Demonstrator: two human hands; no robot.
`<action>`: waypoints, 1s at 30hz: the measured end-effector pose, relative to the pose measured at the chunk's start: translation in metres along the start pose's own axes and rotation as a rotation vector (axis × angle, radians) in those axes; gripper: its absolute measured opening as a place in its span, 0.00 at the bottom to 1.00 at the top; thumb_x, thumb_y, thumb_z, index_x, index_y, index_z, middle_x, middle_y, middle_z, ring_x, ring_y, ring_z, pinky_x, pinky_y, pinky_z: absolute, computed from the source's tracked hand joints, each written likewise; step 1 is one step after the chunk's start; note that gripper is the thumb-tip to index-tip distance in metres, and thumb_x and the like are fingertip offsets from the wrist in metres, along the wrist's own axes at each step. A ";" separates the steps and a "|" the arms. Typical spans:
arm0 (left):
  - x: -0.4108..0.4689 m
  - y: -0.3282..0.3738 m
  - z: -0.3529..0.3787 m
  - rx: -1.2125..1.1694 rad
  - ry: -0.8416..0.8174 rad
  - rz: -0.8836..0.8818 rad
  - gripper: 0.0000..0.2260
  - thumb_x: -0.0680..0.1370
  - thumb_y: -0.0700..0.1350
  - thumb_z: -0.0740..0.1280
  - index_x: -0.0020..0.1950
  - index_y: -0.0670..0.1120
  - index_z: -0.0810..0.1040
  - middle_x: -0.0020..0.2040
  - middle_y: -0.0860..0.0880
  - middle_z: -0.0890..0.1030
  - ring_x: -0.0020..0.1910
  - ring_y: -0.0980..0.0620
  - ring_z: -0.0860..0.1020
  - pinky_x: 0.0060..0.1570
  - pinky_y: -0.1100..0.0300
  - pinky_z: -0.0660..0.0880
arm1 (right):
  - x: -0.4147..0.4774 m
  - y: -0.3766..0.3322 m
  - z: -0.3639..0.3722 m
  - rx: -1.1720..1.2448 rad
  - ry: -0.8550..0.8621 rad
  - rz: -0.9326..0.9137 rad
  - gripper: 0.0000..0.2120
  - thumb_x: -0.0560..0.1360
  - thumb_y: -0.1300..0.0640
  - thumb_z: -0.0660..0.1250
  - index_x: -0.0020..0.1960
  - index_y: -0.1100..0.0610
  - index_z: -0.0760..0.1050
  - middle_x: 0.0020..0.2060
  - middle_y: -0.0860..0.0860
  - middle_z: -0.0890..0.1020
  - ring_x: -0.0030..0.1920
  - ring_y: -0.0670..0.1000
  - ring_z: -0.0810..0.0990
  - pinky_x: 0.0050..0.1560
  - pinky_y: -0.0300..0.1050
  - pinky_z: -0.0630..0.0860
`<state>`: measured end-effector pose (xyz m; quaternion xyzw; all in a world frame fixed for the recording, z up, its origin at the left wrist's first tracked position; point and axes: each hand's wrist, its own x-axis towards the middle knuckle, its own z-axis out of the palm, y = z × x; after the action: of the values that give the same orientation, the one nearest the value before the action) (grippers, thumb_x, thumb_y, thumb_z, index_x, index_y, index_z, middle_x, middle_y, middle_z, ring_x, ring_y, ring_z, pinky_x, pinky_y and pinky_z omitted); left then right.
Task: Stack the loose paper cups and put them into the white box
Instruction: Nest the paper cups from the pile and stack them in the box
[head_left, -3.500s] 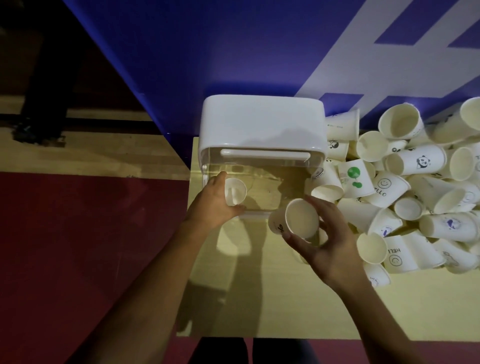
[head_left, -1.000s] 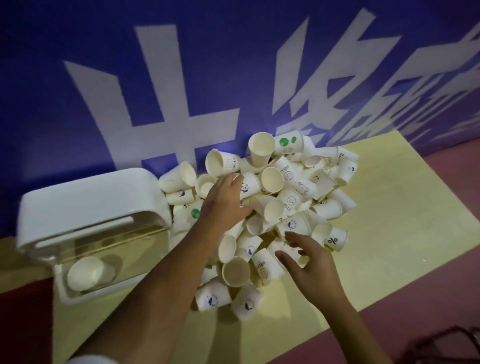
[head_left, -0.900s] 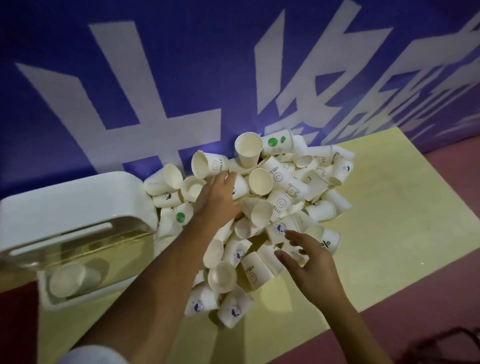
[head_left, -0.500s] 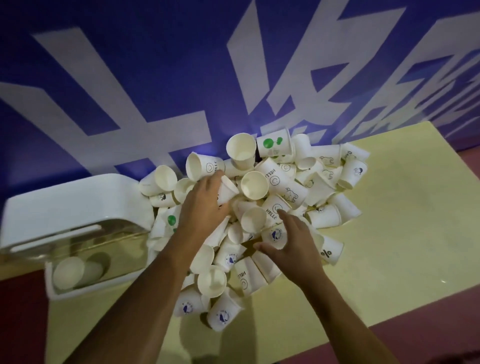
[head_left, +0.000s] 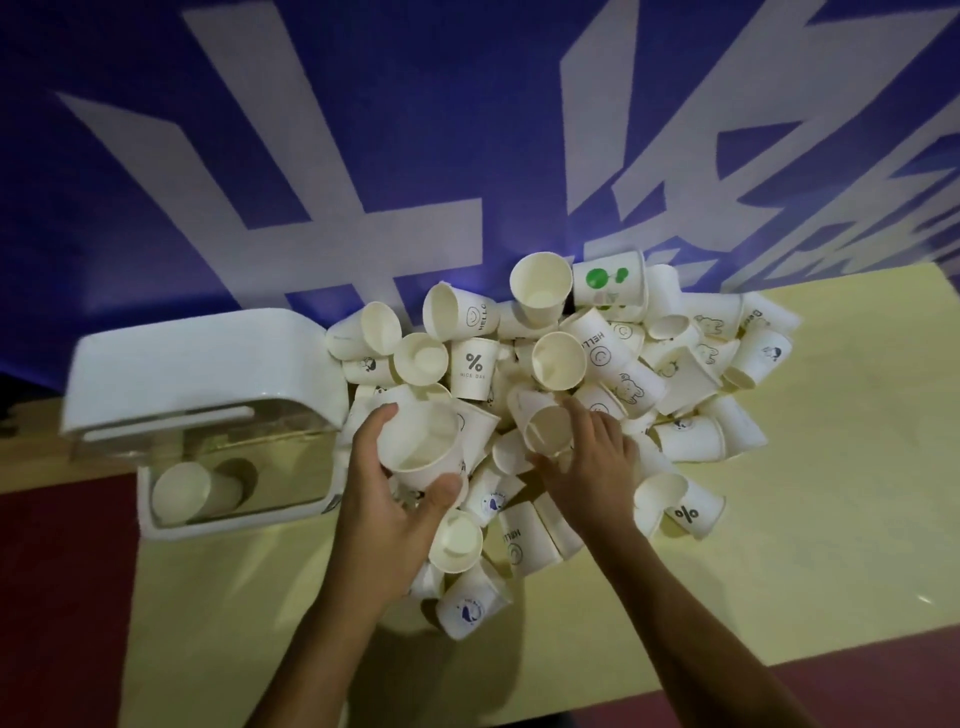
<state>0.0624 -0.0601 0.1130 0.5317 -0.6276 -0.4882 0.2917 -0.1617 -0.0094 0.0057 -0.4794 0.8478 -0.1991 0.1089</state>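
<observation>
1. Held cup (head_left: 423, 441): I see it raised over the left edge of the pile, tilted, with its mouth toward the camera. The left hand (head_left: 384, 512) grasps it, thumb on the near wall and fingers curled round the far wall.

2. Second cup (head_left: 545, 428): it sits in the pile just right of the held cup, mouth also toward the camera. The right hand (head_left: 592, 462) pinches it, thumb under the near rim and index finger along the far right side. The two cups are close but not nested.

3. Pile (head_left: 670, 379): loose cups are heaped at all angles, most on their sides. Prints I can read include a green-dot cup (head_left: 608, 278) at the rear and a percent cup (head_left: 471, 364) near the middle. The pile's left edge lies against the box.

4. Box (head_left: 208, 364): it stands left of both hands at the table's left end, white lid above and low tray below. A boxed cup (head_left: 192, 491) lies on its side in the tray. I cannot tell whether that is one cup or several nested.

5. Surroundings: the table (head_left: 779, 545) is pale yellow. A blue banner (head_left: 311, 130) with large white characters stands behind it. Dark red floor (head_left: 52, 597) shows at the left.
</observation>
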 end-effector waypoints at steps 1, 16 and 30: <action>-0.001 -0.001 -0.003 -0.004 0.001 0.011 0.36 0.72 0.62 0.75 0.75 0.60 0.63 0.72 0.55 0.72 0.71 0.55 0.73 0.66 0.54 0.76 | -0.001 0.001 0.000 0.000 0.019 -0.019 0.37 0.68 0.43 0.80 0.73 0.54 0.72 0.63 0.50 0.81 0.65 0.56 0.75 0.61 0.54 0.69; -0.011 -0.053 -0.133 -0.102 0.037 0.020 0.26 0.73 0.65 0.68 0.69 0.64 0.67 0.63 0.66 0.76 0.63 0.61 0.76 0.55 0.70 0.73 | -0.067 -0.108 -0.050 0.416 0.122 0.018 0.35 0.69 0.40 0.77 0.70 0.53 0.73 0.63 0.47 0.79 0.62 0.46 0.76 0.59 0.44 0.73; -0.027 -0.155 -0.310 -0.125 0.214 0.008 0.23 0.76 0.60 0.65 0.70 0.56 0.70 0.63 0.54 0.79 0.62 0.52 0.78 0.59 0.52 0.76 | -0.131 -0.327 0.046 0.631 -0.150 -0.028 0.25 0.66 0.34 0.78 0.59 0.37 0.74 0.56 0.30 0.80 0.58 0.36 0.78 0.53 0.28 0.73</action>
<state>0.4037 -0.1221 0.0833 0.5589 -0.5632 -0.4658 0.3916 0.1741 -0.0587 0.1084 -0.4468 0.7271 -0.4177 0.3118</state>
